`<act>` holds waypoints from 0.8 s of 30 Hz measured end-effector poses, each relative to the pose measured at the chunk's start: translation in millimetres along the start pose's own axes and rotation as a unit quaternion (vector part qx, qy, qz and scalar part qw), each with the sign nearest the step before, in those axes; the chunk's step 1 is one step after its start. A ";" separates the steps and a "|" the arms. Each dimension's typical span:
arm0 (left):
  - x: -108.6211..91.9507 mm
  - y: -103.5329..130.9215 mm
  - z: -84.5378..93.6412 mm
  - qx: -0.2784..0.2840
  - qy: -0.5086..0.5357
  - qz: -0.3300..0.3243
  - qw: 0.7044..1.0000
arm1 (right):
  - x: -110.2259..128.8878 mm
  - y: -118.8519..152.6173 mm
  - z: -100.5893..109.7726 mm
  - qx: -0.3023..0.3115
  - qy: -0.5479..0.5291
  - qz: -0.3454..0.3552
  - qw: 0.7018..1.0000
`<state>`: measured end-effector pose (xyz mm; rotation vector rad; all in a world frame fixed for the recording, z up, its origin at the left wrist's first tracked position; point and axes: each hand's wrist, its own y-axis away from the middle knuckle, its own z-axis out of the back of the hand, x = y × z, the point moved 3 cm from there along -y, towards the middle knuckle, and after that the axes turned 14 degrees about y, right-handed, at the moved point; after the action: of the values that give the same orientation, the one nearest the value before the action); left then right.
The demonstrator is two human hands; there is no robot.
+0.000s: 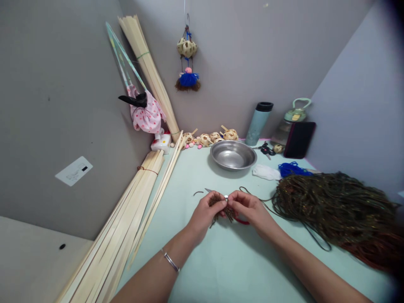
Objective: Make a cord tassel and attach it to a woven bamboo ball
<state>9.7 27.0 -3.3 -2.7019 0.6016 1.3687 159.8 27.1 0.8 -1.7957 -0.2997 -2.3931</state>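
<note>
In the middle of the table, my left hand (210, 211) is closed around a small bunch of dark brown cord (227, 215), whose cut ends hang below the fingers. My right hand (248, 206) pinches at the top of that bunch, its fingertips meeting those of the left. A small whitish ring or piece (226, 197) shows between the two hands. Scissors lie under the hands; a blade tip (208, 190) pokes out beyond the left fingers and a red handle (242, 221) shows below the right hand. A short cord scrap (198, 192) lies just beyond the left hand.
A steel bowl (233, 155) stands ahead, near white thread (266, 172) and blue thread (293, 169). A large heap of dark cord (334, 210) covers the right side. Bamboo strips (126, 223) lie at left. A tumbler (259, 124), bottle and phone (299, 140) stand at the back.
</note>
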 end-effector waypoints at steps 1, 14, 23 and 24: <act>0.0 -0.4 0.9 -0.006 0.008 -0.001 1.000 | -0.9 -0.2 -0.6 0.004 -0.002 -0.001 1.000; 0.3 0.2 0.1 -0.006 0.000 0.009 1.000 | -3.5 -1.2 -2.4 0.001 0.002 -0.005 1.000; -0.5 0.4 1.6 -0.003 0.014 0.019 1.000 | 0.0 1.3 -2.9 0.005 -0.002 -0.004 1.000; 0.1 0.3 1.5 0.000 0.008 0.022 1.000 | 0.6 1.5 -3.0 0.005 -0.002 -0.004 1.000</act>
<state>8.5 27.0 -4.2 -2.7176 0.6660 1.3579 157.2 25.0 0.8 -1.7975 -0.3206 -2.3899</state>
